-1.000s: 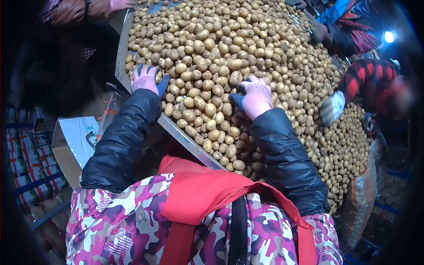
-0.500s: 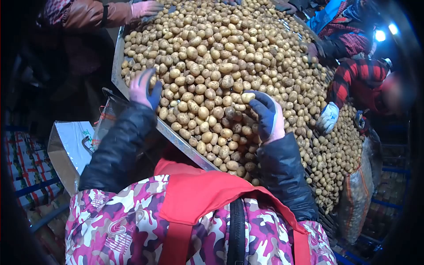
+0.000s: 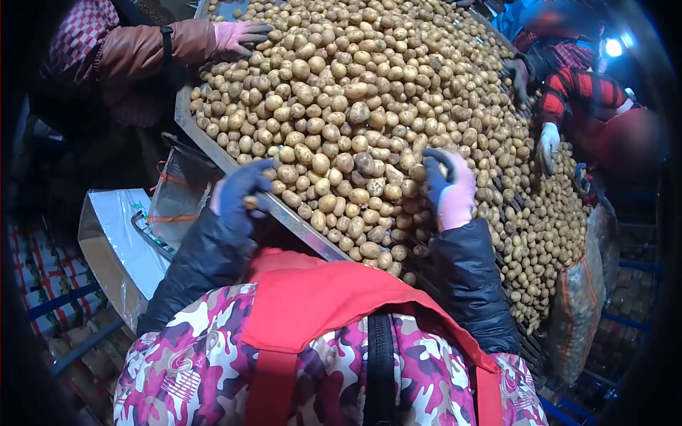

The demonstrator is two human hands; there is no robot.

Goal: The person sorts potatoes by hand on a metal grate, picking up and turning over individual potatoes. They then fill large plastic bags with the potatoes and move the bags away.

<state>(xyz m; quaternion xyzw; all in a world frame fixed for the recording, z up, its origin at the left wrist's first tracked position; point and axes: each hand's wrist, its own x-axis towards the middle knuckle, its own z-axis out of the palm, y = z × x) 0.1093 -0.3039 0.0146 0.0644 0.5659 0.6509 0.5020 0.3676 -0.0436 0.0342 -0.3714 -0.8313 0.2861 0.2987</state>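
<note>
Potatoes (image 3: pixel 334 135) lie heaped on a metal-edged sorting table in front of me. My left hand (image 3: pixel 240 195), in a blue and pink glove, is over the table's near rim (image 3: pixel 284 213). Its fingers are curled round a small potato (image 3: pixel 250 202), only partly visible. My right hand (image 3: pixel 451 186), gloved the same way, hovers over the near right of the heap. Its thumb and fingers are bent and apart, with no potato seen between them. A potato (image 3: pixel 417 172) lies just left of those fingertips.
A co-worker's pink-gloved hand (image 3: pixel 241 35) rests on the heap at far left. At right, another person's white-gloved hand (image 3: pixel 548 148) touches the potatoes. A filled mesh sack (image 3: pixel 577 312) hangs at the lower right. An open carton (image 3: pixel 131 241) and clear bag (image 3: pixel 181 195) are at left.
My left hand has drawn back from the heap to the rim, its fingers now closed round a potato. My right hand has shifted right and let go of the potato it pinched.
</note>
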